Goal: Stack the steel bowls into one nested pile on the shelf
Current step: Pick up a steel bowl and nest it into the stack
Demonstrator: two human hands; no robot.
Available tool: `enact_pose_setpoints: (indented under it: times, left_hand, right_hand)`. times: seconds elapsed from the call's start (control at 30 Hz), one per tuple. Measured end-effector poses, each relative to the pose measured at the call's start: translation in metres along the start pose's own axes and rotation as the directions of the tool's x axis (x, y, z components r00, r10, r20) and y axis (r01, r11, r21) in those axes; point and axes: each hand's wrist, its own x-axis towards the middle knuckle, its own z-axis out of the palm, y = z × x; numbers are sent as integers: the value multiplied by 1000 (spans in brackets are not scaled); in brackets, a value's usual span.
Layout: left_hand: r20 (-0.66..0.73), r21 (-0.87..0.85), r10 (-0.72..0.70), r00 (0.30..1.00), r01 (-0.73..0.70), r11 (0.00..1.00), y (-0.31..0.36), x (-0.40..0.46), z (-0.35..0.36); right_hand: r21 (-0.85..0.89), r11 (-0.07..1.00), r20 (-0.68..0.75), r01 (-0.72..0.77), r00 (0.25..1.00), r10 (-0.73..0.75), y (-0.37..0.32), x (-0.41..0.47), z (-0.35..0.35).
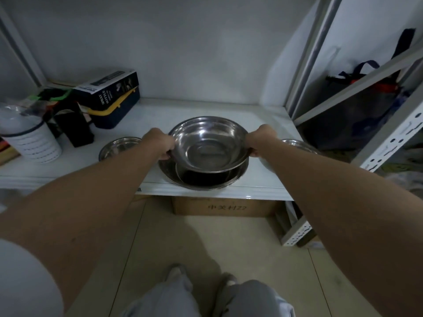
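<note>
Steel bowl point(209, 145): left hand point(160, 143) and right hand point(258, 140) are clamping opposite rims, keeping it level for nesting over the pile point(203, 177) at the shelf point(263, 120) front edge.

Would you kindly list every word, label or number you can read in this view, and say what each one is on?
"SPRAY BOTTLE", upside down: on the dark box lying on the case at the back left of the shelf; its smaller print is too blurred to read.
"中关村" and further marks I cannot read: handwritten on the cardboard box under the shelf.
Dark rows on the white canister: too blurred to read.
</note>
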Motion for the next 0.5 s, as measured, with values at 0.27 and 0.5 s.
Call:
enact_pose_setpoints:
  times: [0.27, 0.5]
  left_hand:
    - [-58, 453, 140, 988, -99, 886, -20, -1, 7]
    - [-118, 668, 319, 940, -162, 726, -28, -1, 16]
  right_hand:
    - [-277, 952, 0, 131, 991, -136, 23, 0, 27]
    - [-509, 831, 59, 224, 972, -226, 32, 2, 39]
